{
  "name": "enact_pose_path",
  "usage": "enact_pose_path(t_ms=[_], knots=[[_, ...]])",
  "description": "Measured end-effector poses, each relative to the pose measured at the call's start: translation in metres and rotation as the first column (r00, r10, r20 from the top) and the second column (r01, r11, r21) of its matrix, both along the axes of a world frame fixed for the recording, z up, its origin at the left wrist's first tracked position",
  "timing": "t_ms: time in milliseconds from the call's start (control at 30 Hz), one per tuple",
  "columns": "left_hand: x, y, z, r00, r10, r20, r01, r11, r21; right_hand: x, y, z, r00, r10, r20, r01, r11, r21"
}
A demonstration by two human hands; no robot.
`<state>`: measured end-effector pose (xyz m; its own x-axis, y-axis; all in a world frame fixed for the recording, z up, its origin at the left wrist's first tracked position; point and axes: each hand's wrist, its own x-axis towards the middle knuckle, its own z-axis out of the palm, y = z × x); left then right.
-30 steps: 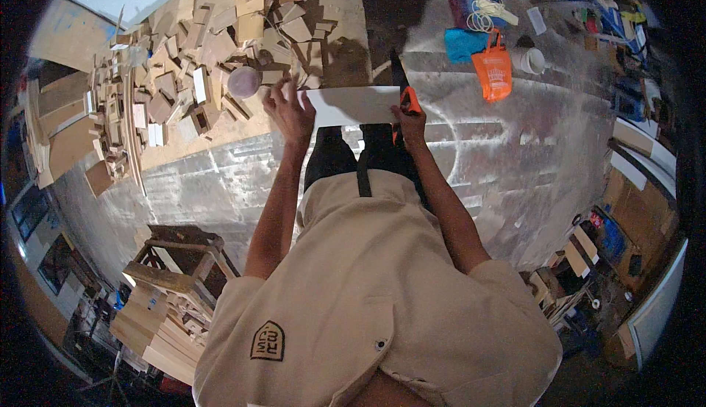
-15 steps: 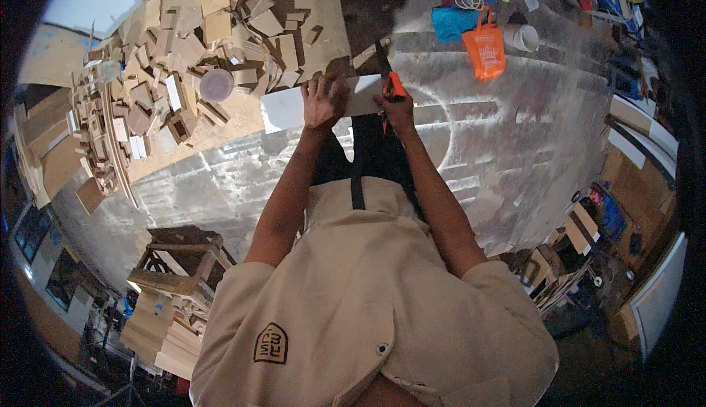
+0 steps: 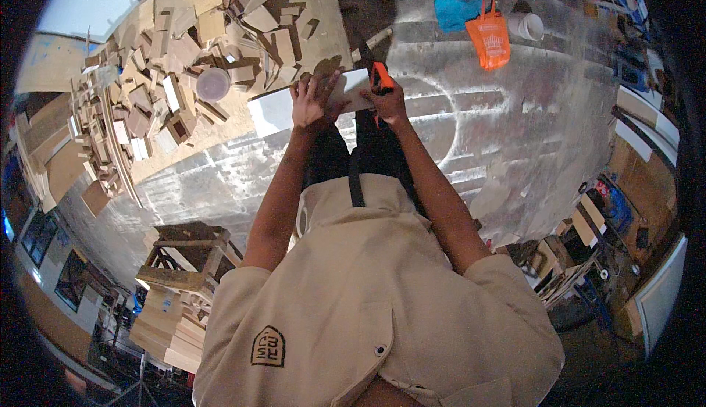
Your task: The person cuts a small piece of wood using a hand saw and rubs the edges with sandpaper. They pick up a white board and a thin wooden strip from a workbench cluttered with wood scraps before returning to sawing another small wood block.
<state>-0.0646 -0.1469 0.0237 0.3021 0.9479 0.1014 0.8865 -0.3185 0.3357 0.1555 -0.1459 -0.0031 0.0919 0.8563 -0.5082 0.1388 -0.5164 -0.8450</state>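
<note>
A white board lies crosswise before my body, its left part brightly lit. My left hand rests on top of it with the fingers spread, pressing on its surface. At the board's right end my right hand is closed around the orange handle of a hand saw. The saw's dark blade points away from me past the board's end. Its exact contact with the board is hard to make out in the shadow.
Many wood offcuts are heaped on a plywood sheet at the far left, with a round tub among them. An orange bag, a blue cloth and a white bucket lie far right. A wooden stand is near left.
Both hands, the board and the saw have shifted slightly left. The board's right end tilts up a little more, and the left hand's fingers have spread wider.
</note>
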Motion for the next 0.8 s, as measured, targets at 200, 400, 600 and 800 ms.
enact_pose_path(t_ms=[200,400,600,800], knots=[[-0.004,0.004,0.007,0.993,-0.113,-0.015,0.111,0.991,-0.080,0.003,-0.004,0.004,0.981,-0.085,-0.173,0.076,0.995,-0.059],[-0.019,0.016,0.008,0.976,-0.216,0.009,0.216,0.973,-0.085,-0.003,-0.001,0.003,0.971,-0.138,-0.193,0.131,0.990,-0.052],[-0.018,0.019,0.011,0.989,-0.145,-0.018,0.138,0.966,-0.217,0.006,0.012,0.023,0.970,-0.203,-0.131,0.179,0.968,-0.174],[-0.017,0.024,0.014,0.988,-0.154,0.025,0.155,0.982,-0.105,0.044,-0.009,0.068,0.997,-0.071,0.007,0.071,0.990,-0.124]])
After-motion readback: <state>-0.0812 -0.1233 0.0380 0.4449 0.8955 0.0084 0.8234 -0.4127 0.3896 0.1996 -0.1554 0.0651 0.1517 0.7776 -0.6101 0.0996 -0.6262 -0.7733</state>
